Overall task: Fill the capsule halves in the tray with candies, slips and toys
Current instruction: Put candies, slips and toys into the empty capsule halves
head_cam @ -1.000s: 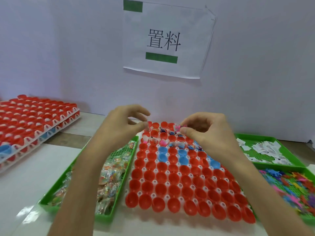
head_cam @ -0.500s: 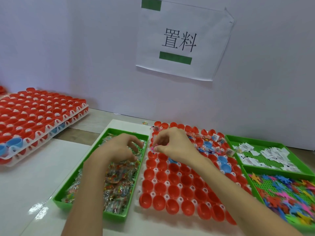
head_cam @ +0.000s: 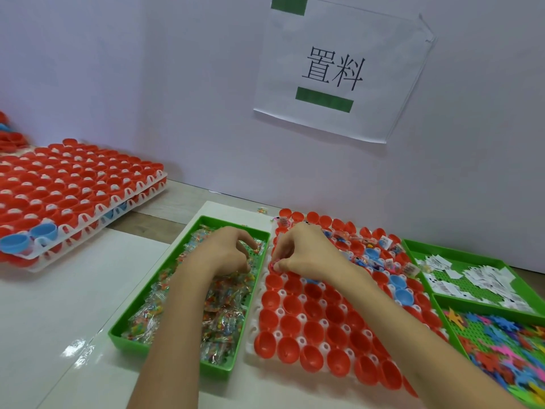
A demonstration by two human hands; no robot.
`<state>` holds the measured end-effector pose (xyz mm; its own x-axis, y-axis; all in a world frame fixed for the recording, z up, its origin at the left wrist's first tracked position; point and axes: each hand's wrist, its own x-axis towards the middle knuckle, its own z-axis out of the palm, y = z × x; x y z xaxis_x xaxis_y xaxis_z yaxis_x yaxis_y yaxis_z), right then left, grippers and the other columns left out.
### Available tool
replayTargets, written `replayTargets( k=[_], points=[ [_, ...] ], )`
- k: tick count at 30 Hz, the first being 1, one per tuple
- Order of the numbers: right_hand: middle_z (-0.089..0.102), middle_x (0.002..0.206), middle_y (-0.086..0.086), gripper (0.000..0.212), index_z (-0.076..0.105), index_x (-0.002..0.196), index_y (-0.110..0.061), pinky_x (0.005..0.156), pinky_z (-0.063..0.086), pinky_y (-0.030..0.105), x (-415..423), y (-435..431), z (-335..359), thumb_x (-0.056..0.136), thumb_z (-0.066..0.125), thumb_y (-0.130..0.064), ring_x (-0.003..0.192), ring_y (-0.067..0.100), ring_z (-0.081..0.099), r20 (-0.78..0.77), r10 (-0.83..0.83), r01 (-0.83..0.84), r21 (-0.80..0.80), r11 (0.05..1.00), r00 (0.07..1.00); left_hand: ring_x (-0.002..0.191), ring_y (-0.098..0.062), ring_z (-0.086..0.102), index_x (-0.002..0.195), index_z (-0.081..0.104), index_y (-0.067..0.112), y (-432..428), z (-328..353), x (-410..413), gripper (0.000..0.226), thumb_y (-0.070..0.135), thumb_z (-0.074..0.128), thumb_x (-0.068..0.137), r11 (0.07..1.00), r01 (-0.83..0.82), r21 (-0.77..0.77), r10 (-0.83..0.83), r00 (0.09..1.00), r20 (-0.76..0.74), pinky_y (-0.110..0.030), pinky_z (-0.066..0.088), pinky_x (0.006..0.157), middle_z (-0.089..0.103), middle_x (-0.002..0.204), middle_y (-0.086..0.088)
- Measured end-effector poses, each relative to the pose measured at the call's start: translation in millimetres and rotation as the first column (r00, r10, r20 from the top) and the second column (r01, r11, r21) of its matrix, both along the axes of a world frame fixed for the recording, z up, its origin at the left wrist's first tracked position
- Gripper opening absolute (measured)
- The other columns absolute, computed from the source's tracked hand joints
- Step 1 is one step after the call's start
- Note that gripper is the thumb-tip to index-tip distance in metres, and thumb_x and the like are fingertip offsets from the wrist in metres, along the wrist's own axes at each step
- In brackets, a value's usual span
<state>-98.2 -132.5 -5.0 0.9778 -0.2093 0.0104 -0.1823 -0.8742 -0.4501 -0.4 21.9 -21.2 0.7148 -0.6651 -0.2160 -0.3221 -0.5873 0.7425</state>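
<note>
A white tray point(head_cam: 253, 329) of red and a few blue capsule halves point(head_cam: 312, 317) lies in front of me. Its far rows hold candies, slips and toys. My right hand point(head_cam: 303, 252) hovers over the tray's far left part and pinches a small pink piece point(head_cam: 276, 264) at a capsule half there. My left hand point(head_cam: 227, 249) reaches into the green candy bin point(head_cam: 141, 339), fingers curled down among the wrapped candies point(head_cam: 224, 302). Whether it holds a candy is hidden.
Right of the tray stand a green bin of white paper slips point(head_cam: 472, 276) and a green bin of colourful plastic toys point(head_cam: 507, 343). Stacked trays of red capsule halves point(head_cam: 73, 184) sit at the far left. A white wall with a paper sign point(head_cam: 339, 72) rises behind.
Both hands moved left and down from the tray's far middle. My left hand went into the candy bin; my right hand came to the tray's far left capsules. The camera turned left.
</note>
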Motion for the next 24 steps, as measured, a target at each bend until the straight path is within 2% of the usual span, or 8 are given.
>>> replayTargets(
  k=[3, 8, 11, 13, 15, 17, 24],
  points=[
    [0.076, 0.081, -0.005, 0.009, 0.081, 0.088, -0.014, 0.061, 0.050, 0.009, 1, 0, 4, 0.081, 0.081, -0.009, 0.067, -0.002, 0.065, -0.029, 0.048, -0.049, -0.042, 0.998, 0.998, 0.100, -0.020, 0.062, 0.122, 0.065, 0.023, -1, 0, 0, 0.046, -0.005, 0.071, 0.085, 1.000, -0.008, 0.007, 0.007, 1.000, 0.006, -0.036, 0.052, 0.088, 0.066, 0.103, 0.003],
    [0.076, 0.090, -0.005, 0.012, 0.080, 0.099, -0.012, 0.064, 0.052, 0.011, -7, 0, 4, 0.090, 0.073, -0.010, 0.069, -0.004, 0.063, -0.052, 0.121, -0.124, -0.060, 0.990, 0.991, 0.102, -0.020, 0.062, 0.122, 0.065, 0.023, 0, 1, -1, 0.046, -0.004, 0.072, 0.085, 1.000, -0.012, 0.001, 0.011, 1.000, 0.003, -0.037, 0.051, 0.089, 0.066, 0.102, 0.004],
    [0.068, 0.082, -0.018, 0.016, 0.079, 0.103, -0.013, 0.062, 0.053, 0.013, -10, -1, 4, 0.095, 0.066, -0.012, 0.069, -0.004, 0.064, -0.055, 0.140, -0.143, -0.068, 0.987, 0.989, 0.101, -0.020, 0.062, 0.121, 0.065, 0.023, -1, 0, -2, 0.044, -0.003, 0.072, 0.086, 1.000, -0.019, -0.002, 0.019, 1.000, 0.004, -0.036, 0.050, 0.087, 0.067, 0.103, 0.003],
    [0.069, 0.082, -0.015, 0.017, 0.079, 0.103, -0.012, 0.059, 0.053, 0.014, -9, -1, 3, 0.096, 0.064, -0.009, 0.065, -0.003, 0.064, -0.044, 0.137, -0.140, -0.081, 0.987, 0.990, 0.100, -0.020, 0.063, 0.119, 0.066, 0.023, -2, -1, -1, 0.040, -0.001, 0.071, 0.087, 0.999, -0.034, -0.010, 0.034, 0.999, 0.004, -0.037, 0.050, 0.088, 0.068, 0.103, 0.002],
    [0.076, 0.090, -0.005, 0.016, 0.080, 0.101, -0.012, 0.068, 0.059, 0.022, -6, -1, 2, 0.093, 0.066, -0.006, 0.071, 0.007, 0.069, 0.009, 0.104, -0.103, -0.084, 0.991, 0.995, 0.101, -0.021, 0.064, 0.113, 0.067, 0.023, -4, -3, -1, 0.032, 0.004, 0.072, 0.088, 0.997, -0.075, -0.032, 0.075, 0.997, 0.005, -0.040, 0.051, 0.093, 0.069, 0.106, -0.001],
    [0.077, 0.093, -0.001, 0.017, 0.079, 0.102, -0.014, 0.079, 0.060, 0.025, -4, -2, -2, 0.089, 0.071, -0.006, 0.080, 0.008, 0.070, 0.080, 0.066, -0.060, -0.074, 0.995, 0.995, 0.104, -0.023, 0.064, 0.108, 0.067, 0.025, -6, -4, -2, 0.027, 0.009, 0.074, 0.088, 0.991, -0.128, -0.042, 0.129, 0.991, 0.022, -0.044, 0.052, 0.098, 0.069, 0.111, -0.005],
    [0.075, 0.085, -0.003, 0.021, 0.077, 0.098, -0.017, 0.077, 0.061, 0.028, 0, -1, -10, 0.084, 0.072, -0.002, 0.077, 0.004, 0.069, 0.161, 0.044, -0.027, -0.105, 0.994, 0.986, 0.096, -0.023, 0.066, 0.109, 0.070, 0.028, -15, -7, -12, 0.031, 0.014, 0.079, 0.082, 0.972, -0.234, -0.011, 0.234, 0.969, 0.085, -0.045, 0.054, 0.095, 0.069, 0.105, -0.002]
  ],
)
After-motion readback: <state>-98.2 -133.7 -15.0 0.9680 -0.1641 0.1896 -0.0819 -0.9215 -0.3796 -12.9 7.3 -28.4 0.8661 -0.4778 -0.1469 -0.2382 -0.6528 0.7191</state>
